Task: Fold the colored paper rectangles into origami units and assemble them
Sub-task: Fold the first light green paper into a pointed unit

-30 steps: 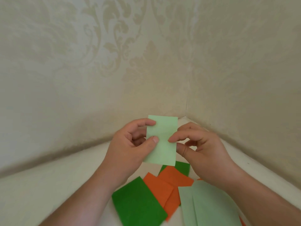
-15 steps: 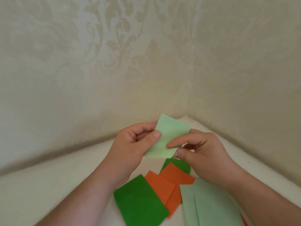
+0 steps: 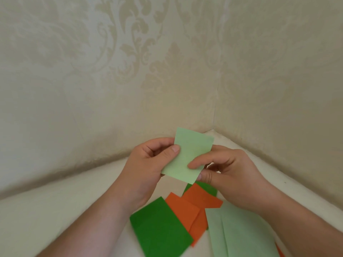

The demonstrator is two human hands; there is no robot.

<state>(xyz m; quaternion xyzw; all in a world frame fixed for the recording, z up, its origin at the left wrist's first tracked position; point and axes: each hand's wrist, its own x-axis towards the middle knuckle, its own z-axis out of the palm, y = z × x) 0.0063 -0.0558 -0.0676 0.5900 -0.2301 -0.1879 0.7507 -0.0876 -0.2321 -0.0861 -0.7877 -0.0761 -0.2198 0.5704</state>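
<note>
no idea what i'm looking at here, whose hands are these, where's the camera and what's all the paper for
There is no machine here. These are a person's two bare hands, filmed by one wide-angle camera worn on their head, looking forward and down. That is why the arms come in from the bottom edge.

Both hands hold up one pale green paper rectangle, tilted, above the surface. The left hand pinches its left edge between thumb and fingers; the right hand pinches its lower right corner.

Below, on the white surface in a corner of patterned cream walls, lie more sheets, overlapping: a dark green paper rectangle, orange paper pieces, another dark green piece partly hidden beneath them, and pale green sheets at the bottom right. They are meant for folding into origami units.
</note>
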